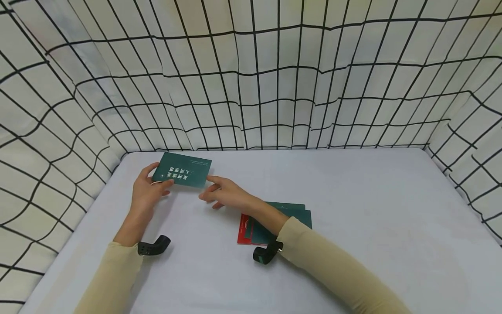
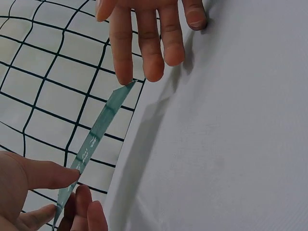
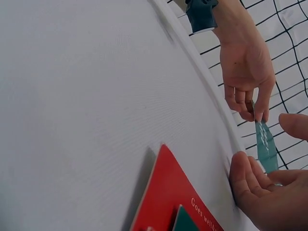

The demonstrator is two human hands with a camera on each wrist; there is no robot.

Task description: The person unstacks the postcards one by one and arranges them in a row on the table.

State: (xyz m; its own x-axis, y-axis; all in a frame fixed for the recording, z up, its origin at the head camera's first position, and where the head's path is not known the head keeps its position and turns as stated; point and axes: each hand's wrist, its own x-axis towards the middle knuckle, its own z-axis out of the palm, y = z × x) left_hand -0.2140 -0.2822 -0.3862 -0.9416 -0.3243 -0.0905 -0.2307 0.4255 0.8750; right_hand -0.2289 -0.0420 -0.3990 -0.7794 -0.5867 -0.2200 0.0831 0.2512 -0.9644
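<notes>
While the left hand (image 1: 147,192) pinches a green card (image 1: 182,170) above the white surface (image 1: 353,209), the right hand (image 1: 223,194) touches its corner with relaxed fingers, other cards (image 1: 274,222) lying under that forearm. Left wrist view: thumb and fingers pinch the card (image 2: 91,137). Right wrist view: a red card (image 3: 168,192) lies flat.

A pale grey tabletop (image 1: 353,226) is sitting enclosed by black-gridded white cloth walls (image 1: 251,74). A small stack of green cards over a red card (image 1: 244,229) is lying directly on it.

Beige long sleeves (image 1: 333,266), black wrist-worn cameras (image 1: 266,252).
</notes>
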